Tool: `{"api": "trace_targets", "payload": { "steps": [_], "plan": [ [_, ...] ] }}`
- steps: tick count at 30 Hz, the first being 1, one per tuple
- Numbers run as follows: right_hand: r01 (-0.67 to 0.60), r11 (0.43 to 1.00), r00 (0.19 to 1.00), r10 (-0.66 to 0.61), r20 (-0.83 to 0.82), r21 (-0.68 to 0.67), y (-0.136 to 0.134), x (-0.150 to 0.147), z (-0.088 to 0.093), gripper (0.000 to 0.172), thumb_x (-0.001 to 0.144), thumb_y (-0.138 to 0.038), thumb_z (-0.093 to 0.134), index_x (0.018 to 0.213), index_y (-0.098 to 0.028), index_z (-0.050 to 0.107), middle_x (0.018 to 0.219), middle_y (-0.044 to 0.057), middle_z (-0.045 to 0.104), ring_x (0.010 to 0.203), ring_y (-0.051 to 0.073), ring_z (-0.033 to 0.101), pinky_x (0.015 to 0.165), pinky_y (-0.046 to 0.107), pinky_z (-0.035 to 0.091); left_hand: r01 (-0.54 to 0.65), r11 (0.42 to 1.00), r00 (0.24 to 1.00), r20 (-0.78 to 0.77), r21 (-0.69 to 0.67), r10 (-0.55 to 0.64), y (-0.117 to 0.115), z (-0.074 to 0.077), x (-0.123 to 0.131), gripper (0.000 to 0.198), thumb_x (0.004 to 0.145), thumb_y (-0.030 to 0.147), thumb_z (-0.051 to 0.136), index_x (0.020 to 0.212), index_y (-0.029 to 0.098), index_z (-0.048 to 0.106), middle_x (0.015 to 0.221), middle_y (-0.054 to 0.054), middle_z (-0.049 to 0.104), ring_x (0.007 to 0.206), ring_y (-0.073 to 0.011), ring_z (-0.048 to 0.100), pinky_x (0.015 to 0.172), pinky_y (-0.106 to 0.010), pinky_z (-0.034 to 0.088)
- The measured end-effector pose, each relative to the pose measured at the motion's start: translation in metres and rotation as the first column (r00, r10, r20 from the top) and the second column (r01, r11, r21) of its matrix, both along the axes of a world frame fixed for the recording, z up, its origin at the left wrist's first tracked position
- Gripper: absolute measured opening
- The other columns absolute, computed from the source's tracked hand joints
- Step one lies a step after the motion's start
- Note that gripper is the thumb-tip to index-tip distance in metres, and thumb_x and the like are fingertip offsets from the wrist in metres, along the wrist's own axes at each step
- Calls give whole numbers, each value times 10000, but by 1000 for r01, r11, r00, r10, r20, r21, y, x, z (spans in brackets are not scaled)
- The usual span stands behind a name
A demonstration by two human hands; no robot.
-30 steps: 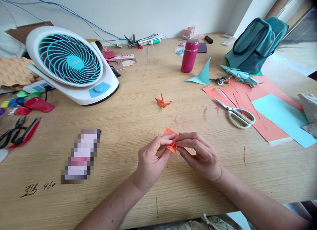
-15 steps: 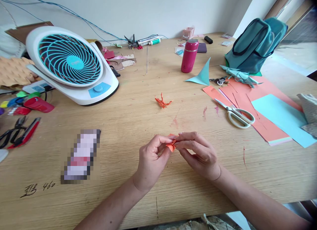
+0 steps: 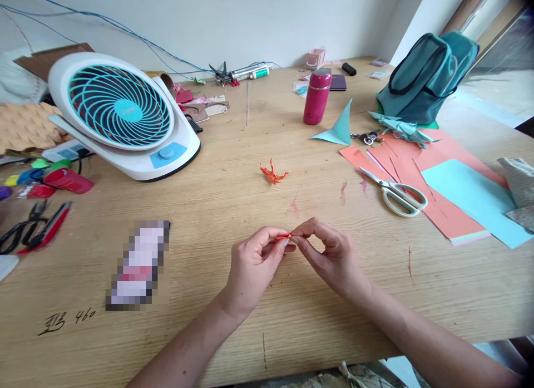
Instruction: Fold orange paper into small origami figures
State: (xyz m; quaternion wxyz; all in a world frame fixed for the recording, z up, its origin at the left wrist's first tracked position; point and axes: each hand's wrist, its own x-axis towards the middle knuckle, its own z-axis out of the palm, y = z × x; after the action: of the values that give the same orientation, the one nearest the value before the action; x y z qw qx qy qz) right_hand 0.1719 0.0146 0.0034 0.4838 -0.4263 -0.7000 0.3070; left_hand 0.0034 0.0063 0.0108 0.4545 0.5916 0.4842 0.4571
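Holds the paper (image 3: 284,236), small and orange, over the near middle of the table (image 3: 200,221), with both grips closed on it. Pinches it from the 9 o'clock side in the left hand (image 3: 252,264) and from the 3 o'clock side in the right hand (image 3: 334,260). Shows just a thin sliver, long axis roughly from 9 to 3 o'clock, one end pointing into the right fingertips. Hides the rest behind fingers; cannot tell its full outline or any contact with the table. Faces a spiky orange figure (image 3: 273,173) at 12 o'clock, too fine to trace point by point. Has scissors (image 3: 390,186) between 2 and 3 o'clock, partly on orange sheets (image 3: 446,218), and at 9 o'clock a slab (image 3: 139,265), pixelated past telling. Loses the left forearm (image 3: 187,338) at 7 o'clock and the right forearm (image 3: 421,327) at 4, both cut off.
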Motion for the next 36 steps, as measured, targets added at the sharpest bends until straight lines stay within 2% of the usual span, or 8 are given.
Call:
{"api": "trace_targets", "payload": {
  "steps": [4, 10, 14, 16, 20, 28, 33, 36],
  "plan": [
    [-9, 999, 1000, 9, 0, -43, 4, -2, 9, 135, 929, -173, 617, 815, -186, 690, 727, 8, 675, 668, 125, 623, 644, 235, 497, 22, 999, 999, 36, -32, -20, 4, 0, -1, 121, 917, 245, 641, 999, 192, 713, 914, -34, 773, 788, -182, 776, 724, -259, 654],
    [12, 959, 1000, -9, 11, -284, 11, 0, 16, 189, 879, -273, 662, 723, -171, 693, 652, 16, 702, 582, 128, 608, 536, 227, 443, 45, 995, 996, 75, -85, -38, 7, 2, 0, 126, 909, 267, 657, 981, 176, 706, 938, -43, 763, 807, -180, 771, 756, -275, 653],
    [22, 949, 999, -35, -38, -315, 14, 2, 14, 260, 844, -362, 693, 680, -171, 628, 612, 8, 656, 546, 123, 562, 505, 231, 420, 71, 990, 992, 113, -125, -56, 10, 7, 1, 135, 895, 300, 680, 909, 166, 692, 874, -42, 758, 764, -176, 766, 745, -278, 646],
    [-28, 947, 996, 1, -84, -319, 15, 3, 13, 263, 850, -381, 683, 705, -170, 623, 615, 4, 639, 555, 123, 557, 515, 235, 425, 77, 987, 990, 126, -143, -59, 11, 9, 0, 151, 881, 316, 696, 887, 165, 685, 848, -45, 760, 743, -181, 766, 733, -283, 645],
    [-120, 951, 984, 76, -161, -284, 14, 4, 14, 205, 893, -340, 633, 788, -166, 657, 693, 21, 663, 623, 140, 605, 586, 263, 474, 49, 986, 995, 92, -161, -34, 11, 11, 0, 147, 866, 311, 693, 867, 165, 677, 804, -39, 754, 688, -180, 756, 677, -277, 639],
    [46, 992, 999, -49, -21, -119, 2, 0, 21, 76, 855, -187, 707, 779, -179, 714, 756, 25, 657, 685, 140, 631, 641, 262, 495, -3, 999, 986, -164, -42, -4, 4, 15, 4, 93, 881, 251, 653, 861, 169, 690, 814, -27, 744, 687, -148, 721, 665, -224, 578],
    [51, 996, 999, -51, 3, -70, 2, 1, 18, 107, 860, -166, 706, 755, -181, 700, 732, 14, 659, 662, 128, 633, 623, 247, 485, -14, 997, 942, -334, 75, 38, 1, 18, 6, 96, 896, 223, 628, 866, 172, 703, 706, -1, 712, 610, -122, 676, 593, -199, 509],
    [50, 999, 998, -50, 28, -6, 1, 2, 17, 102, 875, -150, 689, 778, -184, 698, 743, 13, 657, 676, 127, 631, 631, 247, 480, -20, 995, 937, -345, 100, 53, 0, 17, 7, 74, 889, 194, 634, 876, 174, 704, 757, -4, 738, 633, -118, 686, 606, -189, 504]
  ]
}}
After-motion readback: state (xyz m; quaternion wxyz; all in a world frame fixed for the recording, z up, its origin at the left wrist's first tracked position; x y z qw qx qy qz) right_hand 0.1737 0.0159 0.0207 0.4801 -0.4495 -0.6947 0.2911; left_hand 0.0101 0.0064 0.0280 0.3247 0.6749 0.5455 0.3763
